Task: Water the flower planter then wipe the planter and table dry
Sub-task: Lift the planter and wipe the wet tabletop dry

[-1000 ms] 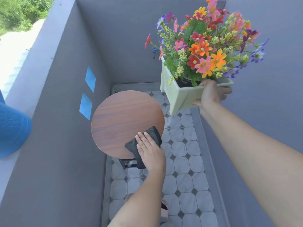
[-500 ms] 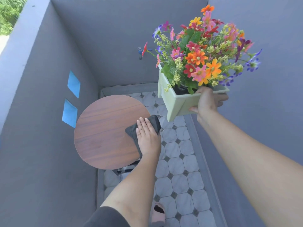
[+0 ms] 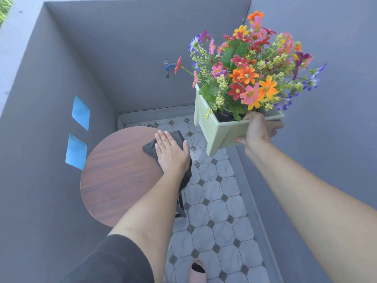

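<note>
While right hand [image 3: 258, 132] grips planter [image 3: 222, 137] aloft, left hand [image 3: 172, 155] presses straight fingers [image 3: 163, 140] onto cloth [image 3: 176, 136] at table [image 3: 118, 172] edge.

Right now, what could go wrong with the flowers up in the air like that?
1. The right hand alone grips the planter by one end, tilted above the tiled floor, not the table; it might slip and drop.
2. The cloth under the flat left hand hangs over the table's edge, so a wipe outward could push it off.
</note>
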